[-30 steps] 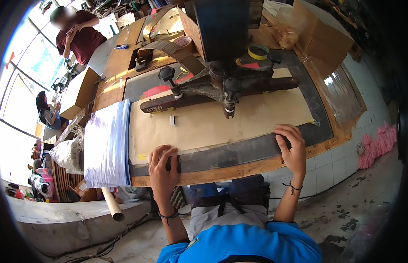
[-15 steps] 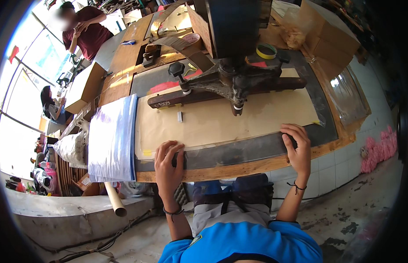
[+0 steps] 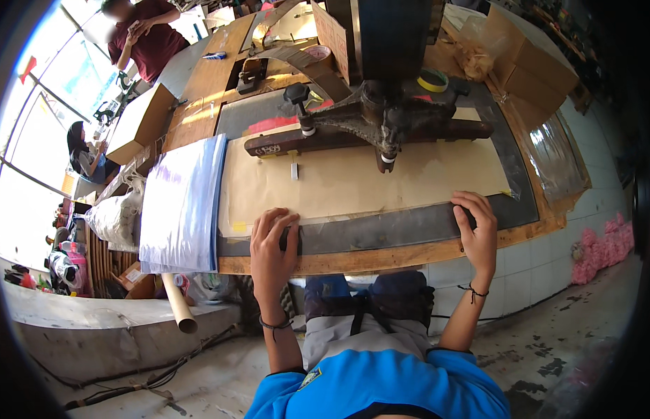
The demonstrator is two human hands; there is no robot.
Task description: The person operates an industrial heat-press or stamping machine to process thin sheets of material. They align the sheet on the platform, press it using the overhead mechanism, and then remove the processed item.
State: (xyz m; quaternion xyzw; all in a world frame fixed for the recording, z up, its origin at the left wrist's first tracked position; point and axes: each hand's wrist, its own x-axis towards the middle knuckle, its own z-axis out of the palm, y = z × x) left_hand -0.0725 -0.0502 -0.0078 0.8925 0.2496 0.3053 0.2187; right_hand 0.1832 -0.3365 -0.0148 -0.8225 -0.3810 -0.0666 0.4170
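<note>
A tan sheet [image 3: 353, 188] lies on a dark mat [image 3: 381, 236] in front of me. At its near left part my left hand [image 3: 272, 244] rests with bent fingers, fingertips on the sheet's front edge and thumb apart. My right hand [image 3: 481, 234] sits the same way near the right end of that edge, fingers curved and thumb separate. Neither hand visibly grips anything. Over the far part of the sheet stretches a dark metal bar [image 3: 437, 137], carried by a cast bracket with knobs. A small white piece [image 3: 294, 171] lies on the sheet close to the bar.
Left of the sheet is a stack of clear plastic bags [image 3: 180, 202]. A cardboard box [image 3: 534, 63] and a yellow-green tape roll [image 3: 432, 80] are at the far right. A cardboard tube [image 3: 178, 304] pokes out below the table. Someone in a maroon shirt [image 3: 149, 42] stands far left.
The view has shifted slightly, so the table appears a little farther right. Both hands stay at the sheet's front edge in nearly the same pose.
</note>
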